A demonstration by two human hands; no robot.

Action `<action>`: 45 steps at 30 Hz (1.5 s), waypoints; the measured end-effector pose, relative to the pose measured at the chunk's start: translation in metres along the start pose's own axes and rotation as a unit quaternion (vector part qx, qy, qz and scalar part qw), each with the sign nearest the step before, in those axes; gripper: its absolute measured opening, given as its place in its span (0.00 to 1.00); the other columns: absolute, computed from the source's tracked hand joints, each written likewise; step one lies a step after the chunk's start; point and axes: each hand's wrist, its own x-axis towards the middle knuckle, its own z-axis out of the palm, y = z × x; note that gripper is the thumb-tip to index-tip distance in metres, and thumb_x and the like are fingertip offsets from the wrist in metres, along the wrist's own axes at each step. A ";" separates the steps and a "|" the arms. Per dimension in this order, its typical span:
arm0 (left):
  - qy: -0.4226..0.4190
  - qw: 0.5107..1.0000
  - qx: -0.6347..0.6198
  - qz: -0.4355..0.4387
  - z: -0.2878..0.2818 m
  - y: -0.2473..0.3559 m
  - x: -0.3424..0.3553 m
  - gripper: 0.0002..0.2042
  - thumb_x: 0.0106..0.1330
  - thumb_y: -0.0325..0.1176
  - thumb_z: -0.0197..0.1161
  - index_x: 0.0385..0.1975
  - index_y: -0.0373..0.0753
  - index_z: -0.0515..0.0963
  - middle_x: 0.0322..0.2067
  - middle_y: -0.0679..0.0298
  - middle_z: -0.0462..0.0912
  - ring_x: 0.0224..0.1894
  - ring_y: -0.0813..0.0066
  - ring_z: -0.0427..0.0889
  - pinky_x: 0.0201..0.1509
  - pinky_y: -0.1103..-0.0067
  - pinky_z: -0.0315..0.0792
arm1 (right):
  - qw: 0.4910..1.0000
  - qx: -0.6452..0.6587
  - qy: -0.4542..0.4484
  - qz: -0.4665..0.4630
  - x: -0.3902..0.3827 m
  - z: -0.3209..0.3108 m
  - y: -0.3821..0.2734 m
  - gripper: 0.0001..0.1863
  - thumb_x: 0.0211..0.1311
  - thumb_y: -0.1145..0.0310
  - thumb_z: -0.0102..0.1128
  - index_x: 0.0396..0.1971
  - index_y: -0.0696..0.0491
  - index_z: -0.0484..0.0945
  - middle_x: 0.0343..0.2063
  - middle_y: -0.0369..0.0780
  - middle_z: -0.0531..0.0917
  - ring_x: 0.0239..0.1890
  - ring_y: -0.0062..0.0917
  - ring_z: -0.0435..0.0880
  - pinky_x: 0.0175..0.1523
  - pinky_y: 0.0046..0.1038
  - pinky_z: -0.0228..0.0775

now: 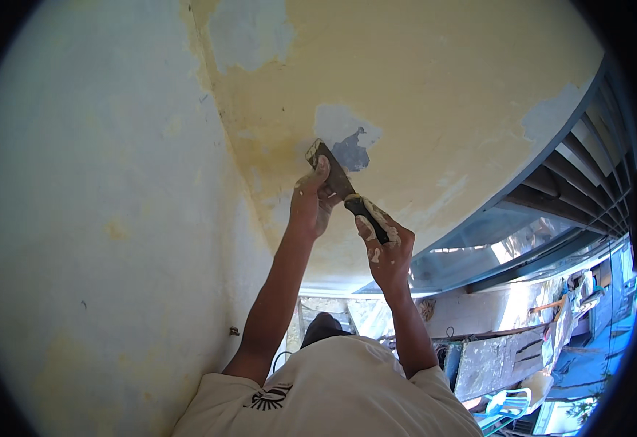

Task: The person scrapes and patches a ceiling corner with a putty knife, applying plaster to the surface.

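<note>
In the middle of the head view, both my hands are raised in front of a yellow wall, on a putty knife [337, 177]. Closed round its black handle is my right hand [391, 251], with pale filler smeared over the fingers. My left hand [307, 200] grips the blade, thumb lying on its face near the wide end; its other fingers are partly hidden behind it. Pale filler clings to the blade's tip. Just beyond the blade, a whitish patch [333, 116] with a dark grey spot [353, 151] marks the wall.
A whitish wall [115, 218] meets the yellow one at a corner on my left. To the right is a window with dark metal bars [573, 175] and a curved frame. A blue plastic chair [506, 402] and stacked boards [497, 360] stand at lower right.
</note>
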 end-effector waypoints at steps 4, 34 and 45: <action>-0.010 0.994 -0.020 0.103 -0.019 0.040 0.019 0.14 0.62 0.44 0.58 0.36 0.39 0.73 0.29 0.66 0.79 0.31 0.79 0.78 0.36 0.82 0.73 | 0.997 -0.037 0.002 -0.065 0.018 0.032 -0.010 0.10 0.54 0.74 0.58 0.36 0.62 0.77 0.24 0.48 0.80 0.21 0.31 0.78 0.28 0.26 0.69; -0.042 0.995 -0.084 -0.022 -0.006 -0.001 -0.003 0.13 0.64 0.45 0.56 0.37 0.41 0.72 0.29 0.67 0.77 0.32 0.80 0.77 0.36 0.80 0.72 | 0.995 -0.090 -0.010 -0.030 0.002 -0.004 -0.027 0.12 0.54 0.76 0.59 0.38 0.64 0.76 0.27 0.46 0.82 0.27 0.29 0.83 0.32 0.25 0.72; 0.034 0.994 -0.105 -0.018 -0.006 -0.002 -0.006 0.09 0.66 0.41 0.52 0.36 0.43 0.73 0.28 0.71 0.75 0.31 0.83 0.74 0.37 0.81 0.70 | 0.995 -0.064 -0.073 -0.015 0.015 -0.012 -0.016 0.15 0.45 0.74 0.63 0.36 0.60 0.77 0.26 0.46 0.81 0.26 0.39 0.81 0.31 0.31 0.73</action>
